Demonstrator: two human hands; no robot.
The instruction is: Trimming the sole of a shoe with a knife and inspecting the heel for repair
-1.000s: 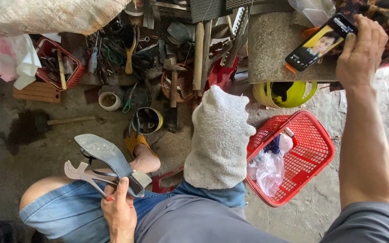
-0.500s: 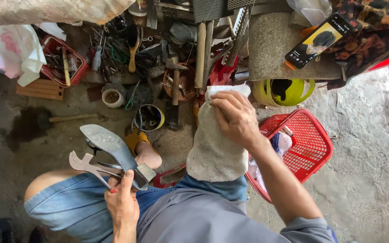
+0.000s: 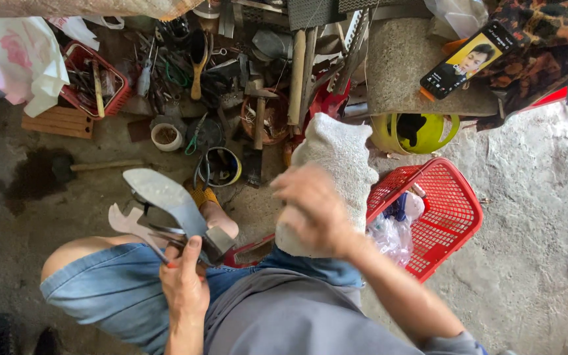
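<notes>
Over our left knee, our left hand clenches around a bundle of metal tools: a broad grey curved blade and a flat grey open-ended wrench beneath it. The blade's long axis runs diagonally, its rounded tip pointing up and to the left, away from us, with its blocky base at our fingers. Our right hand, blurred, rests with fingers curled on a thick off-white folded cloth draped over our right knee; we cannot tell how firmly it grips.

Just right of the cloth, a red plastic mesh basket holds crumpled clear plastic bags. Beyond it lies a yellow-green plastic pot, and above that a black smartphone lies on a grey concrete block. At the far left, a small red basket holds hand tools. We sit on a stained bare concrete floor, with hammers, pliers and tins heaped ahead.
</notes>
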